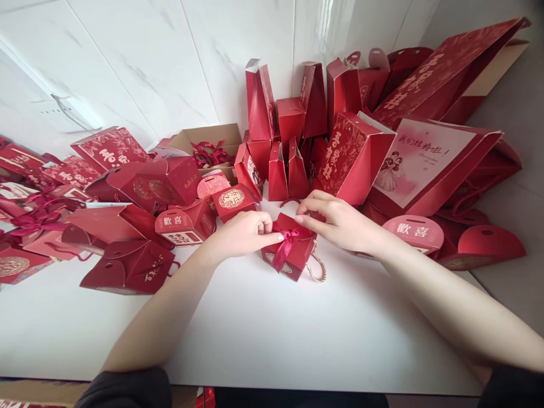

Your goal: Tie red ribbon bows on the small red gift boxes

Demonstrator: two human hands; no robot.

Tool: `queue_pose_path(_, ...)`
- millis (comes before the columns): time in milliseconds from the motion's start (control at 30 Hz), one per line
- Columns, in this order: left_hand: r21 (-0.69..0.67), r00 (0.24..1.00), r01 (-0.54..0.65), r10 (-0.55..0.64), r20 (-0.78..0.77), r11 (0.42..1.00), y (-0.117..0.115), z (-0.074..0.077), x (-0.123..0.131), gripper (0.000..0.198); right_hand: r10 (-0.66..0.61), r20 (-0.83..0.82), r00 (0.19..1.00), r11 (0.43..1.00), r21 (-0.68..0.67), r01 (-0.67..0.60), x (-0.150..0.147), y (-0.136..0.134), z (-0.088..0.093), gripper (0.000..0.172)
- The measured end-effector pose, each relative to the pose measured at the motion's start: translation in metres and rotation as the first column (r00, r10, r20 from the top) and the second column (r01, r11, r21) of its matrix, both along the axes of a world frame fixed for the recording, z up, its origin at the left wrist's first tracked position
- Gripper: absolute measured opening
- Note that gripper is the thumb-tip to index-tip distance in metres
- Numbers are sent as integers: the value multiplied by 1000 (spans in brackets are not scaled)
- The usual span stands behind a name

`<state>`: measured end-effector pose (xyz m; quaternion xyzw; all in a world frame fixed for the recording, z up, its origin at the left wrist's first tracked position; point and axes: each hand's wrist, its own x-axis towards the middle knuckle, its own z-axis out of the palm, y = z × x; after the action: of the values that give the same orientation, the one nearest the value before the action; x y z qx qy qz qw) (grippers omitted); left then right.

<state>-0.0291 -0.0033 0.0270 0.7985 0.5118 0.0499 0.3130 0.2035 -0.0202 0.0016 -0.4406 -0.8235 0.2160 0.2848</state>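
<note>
A small red gift box stands on the white table, with a dark red ribbon bow across its top and front. Gold twisted cord loops from its right side onto the table. My left hand is at the box's left edge, fingers curled and thumb laid along the ribbon beside the knot. At the back right corner is my right hand, its fingers bent toward the thumb by the top flap. Whatever lies between those fingertips is hidden. Behind the box, a thin red loop shows between the hands.
Red boxes crowd the left, among them a dark red box. A cardboard carton at the back holds ribbons. Tall red boxes stand against the tiled wall. A printed box and a pink-topped box are at the right.
</note>
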Motion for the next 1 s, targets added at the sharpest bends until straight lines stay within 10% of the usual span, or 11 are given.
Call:
queue_pose_path(267, -93, 996, 40, -33, 81, 995, 3, -1, 1, 28, 174, -154, 973, 983, 87, -162, -20, 1, -24, 9)
queue_pose_path(500, -93, 986, 85, -70, 151, 992, 9, -5, -4, 21, 385, -180, 905, 922, 29, -386, -9, -2, -4, 13)
queue_pose_path(700, -88, 986, 100, -87, 143, 991, 13, -8, -5, 26, 517, -37, 855, 839, -176, -514, -2, -12, 10, 20)
queue_pose_path(867, -70, 979, 103, -89, 182, 992, 12, -4, -7, 24, 718, -139, 682, 555, -478, -681, 13, -21, 32, 19)
queue_pose_path(1000, -38, 958, 169, -155, 242, 985, 10, 2, -8, 26, 585, -54, 809, 635, -590, -498, 22, -22, 41, 17)
